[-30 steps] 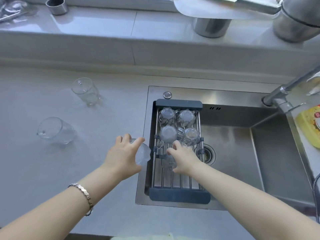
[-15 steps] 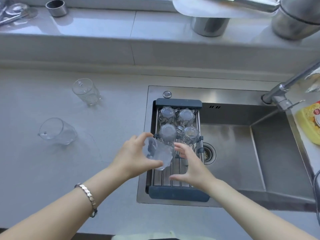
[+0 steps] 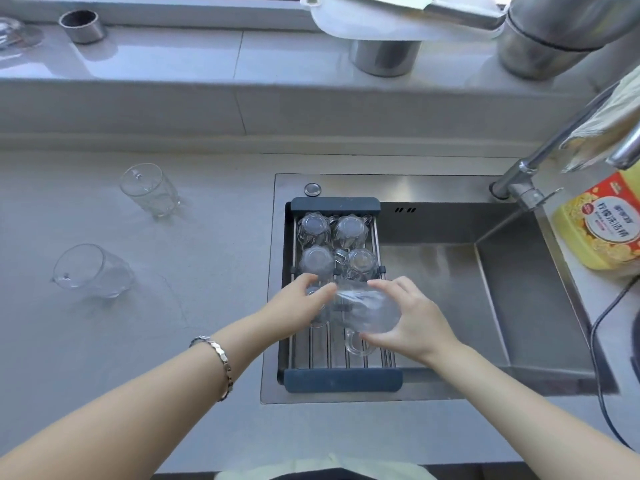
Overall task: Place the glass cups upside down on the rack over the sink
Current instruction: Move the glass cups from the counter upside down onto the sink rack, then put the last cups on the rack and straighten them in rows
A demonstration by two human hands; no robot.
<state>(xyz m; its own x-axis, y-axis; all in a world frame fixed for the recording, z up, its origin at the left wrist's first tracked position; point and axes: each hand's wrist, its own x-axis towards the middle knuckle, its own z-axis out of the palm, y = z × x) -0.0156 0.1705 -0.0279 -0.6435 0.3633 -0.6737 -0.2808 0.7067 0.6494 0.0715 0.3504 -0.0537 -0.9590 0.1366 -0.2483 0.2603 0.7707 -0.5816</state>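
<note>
A clear glass cup (image 3: 367, 311) lies tilted on its side just above the rack (image 3: 343, 380), its handle hanging down. My left hand (image 3: 294, 308) grips its left end and my right hand (image 3: 414, 322) cups its right end. The rack has steel rods and dark end bars and spans the left side of the sink (image 3: 436, 271). Several cups stand upside down at its far end (image 3: 349, 230). One more upside-down cup (image 3: 317, 315) is partly hidden under my left hand. Two cups stand mouth up on the counter, one further back (image 3: 150, 188) and one nearer (image 3: 91, 271).
A faucet (image 3: 519, 188) rises at the sink's back right corner. A yellow dish soap bottle (image 3: 599, 230) and a black cable (image 3: 601, 341) sit to the right. Steel containers (image 3: 384, 55) stand on the sill behind. The grey counter (image 3: 173, 341) stretches left.
My left hand carried a cup from the sink's left edge to over the rack. My right hand let go of a cup set on the rack and took hold of the carried cup.
</note>
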